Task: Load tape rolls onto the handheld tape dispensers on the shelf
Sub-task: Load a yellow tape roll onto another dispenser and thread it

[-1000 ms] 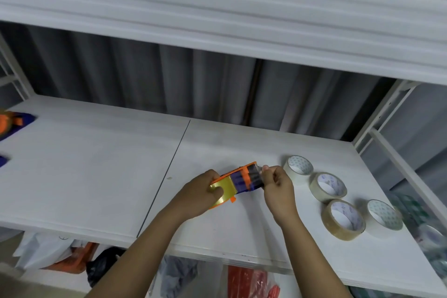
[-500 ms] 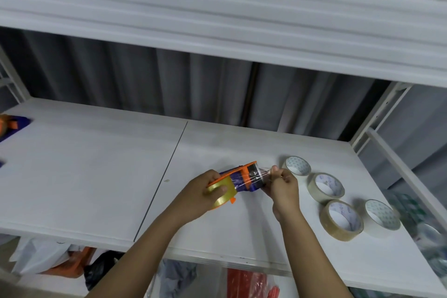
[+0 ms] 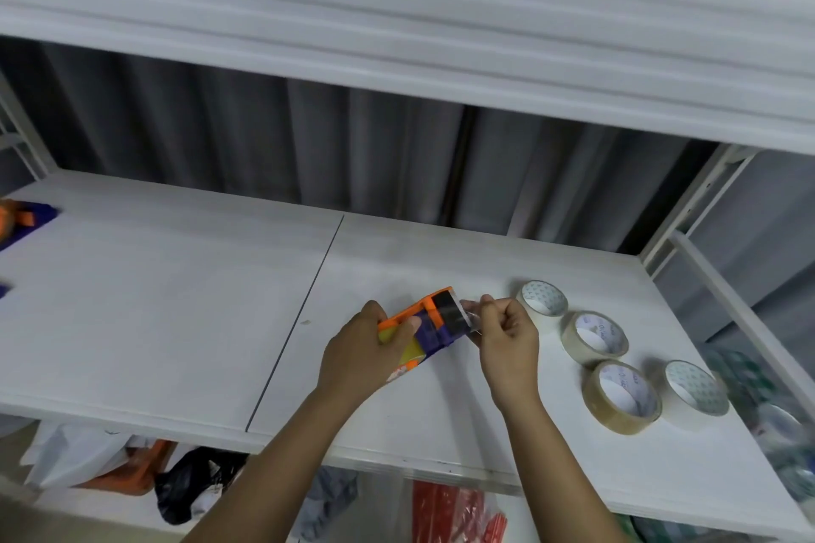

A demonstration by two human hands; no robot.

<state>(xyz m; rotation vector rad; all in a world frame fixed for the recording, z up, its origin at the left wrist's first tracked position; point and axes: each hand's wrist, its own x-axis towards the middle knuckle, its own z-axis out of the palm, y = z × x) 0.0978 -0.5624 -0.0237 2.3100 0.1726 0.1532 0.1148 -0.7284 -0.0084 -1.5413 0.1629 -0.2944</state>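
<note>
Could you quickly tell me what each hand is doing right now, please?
Left hand: grips the tape dispenser.
Right hand: pinches the clear tape end at the dispenser's front.

Both forearms extend forward over the shelf (image 3: 176, 322) front edge, bare. Left hand (image 3: 359, 355): fingers curled round the tape dispenser (image 3: 423, 331), thumb on top, gripping its rear part. Right hand (image 3: 507, 339): just right of the dispenser's front end, fingers curled, thumb and forefinger pinching the clear tape end (image 3: 467, 315). The hands are near each other, not touching.
</note>
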